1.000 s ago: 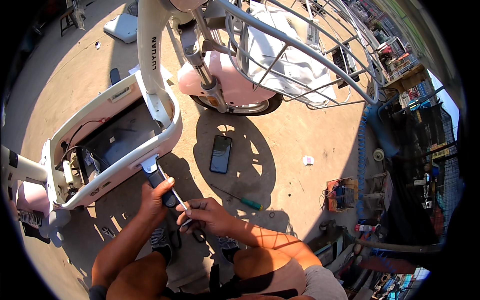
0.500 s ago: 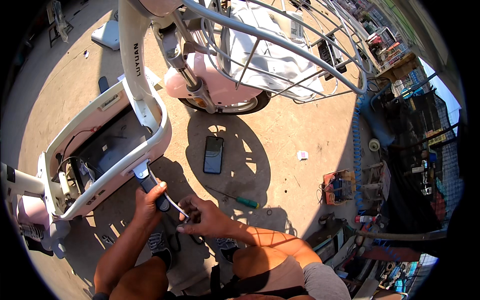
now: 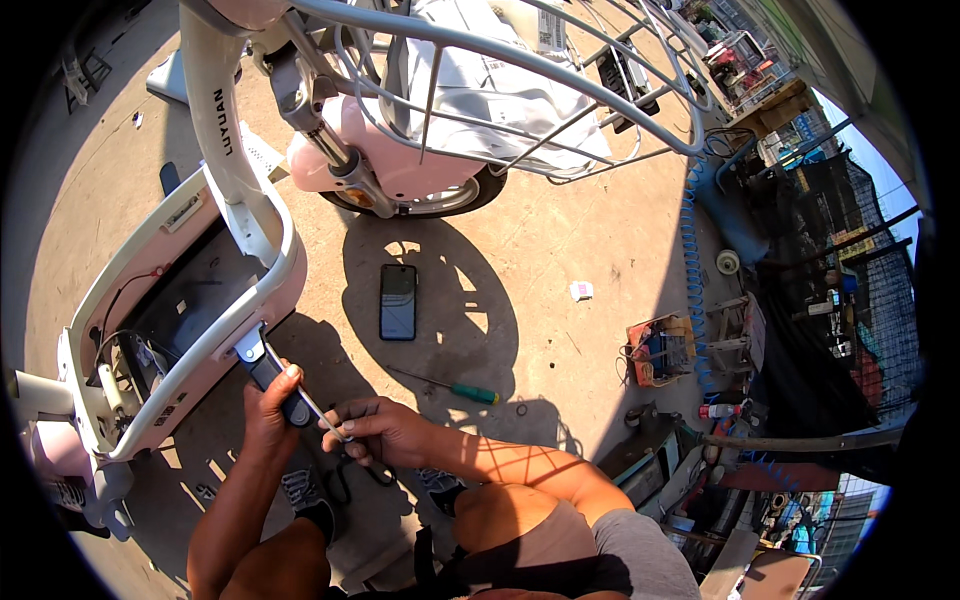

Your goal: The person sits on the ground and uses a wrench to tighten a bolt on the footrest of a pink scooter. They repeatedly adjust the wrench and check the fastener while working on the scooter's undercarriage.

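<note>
A dark grey folding footrest (image 3: 268,373) on a metal bracket juts from the side of the pink-and-white scooter body (image 3: 270,300). Around its outer part my left hand (image 3: 268,412) is closed, thumb on top. My right hand (image 3: 385,432) pinches the lower end of a thin metal rod-like tool (image 3: 312,402), which runs along the footrest toward the bracket. Its far tip is too small to make out. The open floor compartment (image 3: 185,290) of the scooter shows wires and a dark panel inside.
A phone (image 3: 398,302) and a green-handled screwdriver (image 3: 470,393) lie on the ground ahead of my hands. Above them are the front wheel (image 3: 440,205) and wire basket (image 3: 560,85). A red tool box (image 3: 660,350) and coiled blue hose (image 3: 690,240) are at the right.
The view has shifted, so the scooter and ground items appear further left. My right hand has come closer to my left, and the rod now lies straighter along the footrest.
</note>
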`<state>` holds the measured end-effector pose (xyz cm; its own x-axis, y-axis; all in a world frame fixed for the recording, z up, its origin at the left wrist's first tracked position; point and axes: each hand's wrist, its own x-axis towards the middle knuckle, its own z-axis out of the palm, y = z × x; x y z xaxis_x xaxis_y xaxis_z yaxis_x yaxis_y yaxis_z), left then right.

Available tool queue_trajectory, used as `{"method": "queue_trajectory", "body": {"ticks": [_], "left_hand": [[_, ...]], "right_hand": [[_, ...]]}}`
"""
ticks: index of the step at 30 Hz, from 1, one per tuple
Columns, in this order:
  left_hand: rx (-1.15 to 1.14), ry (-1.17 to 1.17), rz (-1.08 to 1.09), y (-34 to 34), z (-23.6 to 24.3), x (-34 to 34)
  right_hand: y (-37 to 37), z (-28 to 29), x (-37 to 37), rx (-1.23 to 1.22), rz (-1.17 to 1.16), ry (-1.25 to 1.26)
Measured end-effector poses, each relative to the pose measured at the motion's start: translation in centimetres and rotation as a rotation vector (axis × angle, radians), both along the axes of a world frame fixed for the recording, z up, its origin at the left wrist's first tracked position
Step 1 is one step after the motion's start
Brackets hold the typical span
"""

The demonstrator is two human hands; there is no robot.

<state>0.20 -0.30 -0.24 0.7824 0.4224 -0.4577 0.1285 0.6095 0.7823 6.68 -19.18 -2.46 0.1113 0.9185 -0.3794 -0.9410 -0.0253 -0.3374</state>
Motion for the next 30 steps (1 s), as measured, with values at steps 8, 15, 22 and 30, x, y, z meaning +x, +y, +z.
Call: {"method": "queue_trajectory", "body": {"ticks": [8, 15, 22, 30], "left_hand": [[-0.029, 0.000, 0.016, 0.3, -0.3, -0.3], [-0.023, 0.007, 0.033, -0.1, 0.3, 0.0], [0.003, 0.004, 0.005, 0.1, -0.2, -0.2], [0.010, 0.016, 0.036, 0.0, 0.1, -0.1]], "right_hand": [[0.8, 2.4, -0.1, -0.179, 0.108, -1.107], [1.2, 1.8, -0.7, -0.148, 0.125, -0.892], [1.9, -1.1, -2.0, -0.028, 0.083, -0.277], [0.9, 4.7, 0.4, -0.335, 0.157, -1.711]]}}
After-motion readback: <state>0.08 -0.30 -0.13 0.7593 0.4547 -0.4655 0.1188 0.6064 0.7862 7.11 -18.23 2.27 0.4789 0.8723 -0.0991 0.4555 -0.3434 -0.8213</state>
